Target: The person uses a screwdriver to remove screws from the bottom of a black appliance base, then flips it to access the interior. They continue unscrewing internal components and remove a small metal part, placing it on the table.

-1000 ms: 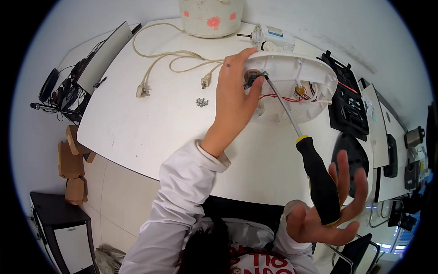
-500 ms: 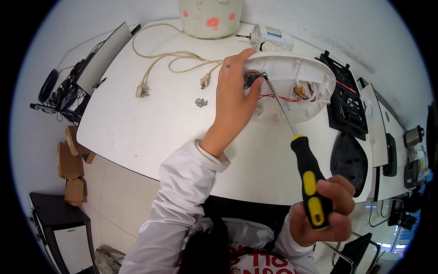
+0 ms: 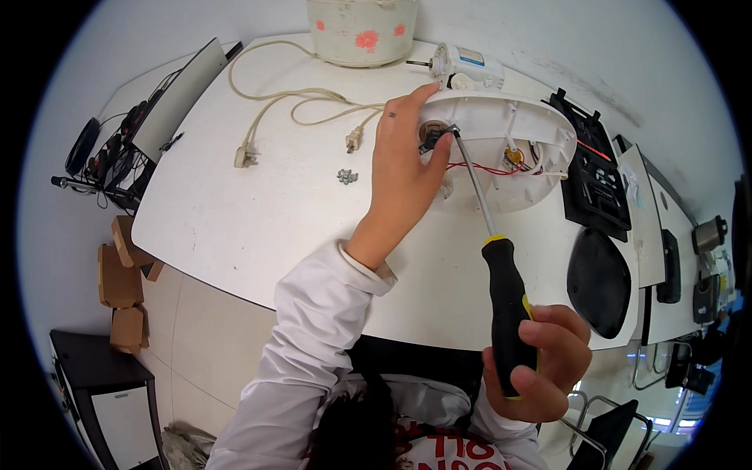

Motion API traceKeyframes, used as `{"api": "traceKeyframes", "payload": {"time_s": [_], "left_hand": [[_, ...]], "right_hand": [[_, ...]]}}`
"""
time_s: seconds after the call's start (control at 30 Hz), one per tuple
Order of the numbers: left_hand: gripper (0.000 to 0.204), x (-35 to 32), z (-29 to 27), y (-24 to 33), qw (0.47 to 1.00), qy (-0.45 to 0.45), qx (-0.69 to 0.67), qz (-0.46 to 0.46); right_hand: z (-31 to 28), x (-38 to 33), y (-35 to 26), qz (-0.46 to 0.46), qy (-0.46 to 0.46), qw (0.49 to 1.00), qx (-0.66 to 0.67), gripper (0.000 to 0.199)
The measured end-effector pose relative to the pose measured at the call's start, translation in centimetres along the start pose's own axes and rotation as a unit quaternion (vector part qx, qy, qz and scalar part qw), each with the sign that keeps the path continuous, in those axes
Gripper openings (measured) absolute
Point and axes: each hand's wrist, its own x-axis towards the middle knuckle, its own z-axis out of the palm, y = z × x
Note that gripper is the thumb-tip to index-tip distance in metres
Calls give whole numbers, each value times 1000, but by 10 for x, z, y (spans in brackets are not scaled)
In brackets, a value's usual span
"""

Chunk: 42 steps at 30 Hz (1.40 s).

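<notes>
My right hand [image 3: 544, 364] is closed round the black and yellow handle of a screwdriver [image 3: 507, 305]. The shaft runs up and to the left, its tip at a dark part inside a white plastic housing [image 3: 540, 117]. My left hand [image 3: 403, 160] grips the housing's left end, with a finger over the rim and the thumb beside the screwdriver tip. Red wires [image 3: 486, 168] and a small yellow component [image 3: 514, 157] show within the housing. The part under the tip is partly hidden by my thumb. Left of my left hand lies a small heap of screws [image 3: 347, 177].
Behind the housing lies a white motor [image 3: 470, 66] with a metal shaft. A flowered pot [image 3: 363, 35] stands at the back, and a beige power cord [image 3: 270, 98] loops across the table. On the right are an opened black tool case [image 3: 595, 172] and a black oval cover [image 3: 599, 282].
The screwdriver handle has swung left and turned about its axis, so less yellow faces me. My right hand moved left with it; my left hand stays on the housing.
</notes>
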Motion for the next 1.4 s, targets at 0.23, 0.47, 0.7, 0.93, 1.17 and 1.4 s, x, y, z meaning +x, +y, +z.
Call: {"api": "traceKeyframes", "payload": {"time_s": [0.23,0.47,0.7,0.93,1.17,1.4], "left_hand": [[51,0,-1,-1,1000,0,2,-5],[52,0,-2,2,1000,-5,-15,-25],[52,-1,0,2,1000,-7,-18,-22],[52,3,2,0,1000,11,0,26],[52,1,1,0,1000,10,5,16],[51,0,0,4,1000,-9,-16,-19]], "right_hand": [[12,-1,3,26,66,997,-29,41],[-2,-7,-4,-31,-34,999,6,38],[15,-1,1,-35,68,995,-62,34],[-3,-16,2,-34,12,995,-90,37],[6,-2,-1,-15,12,998,-63,50],[8,1,2,-21,55,995,-75,65]]}}
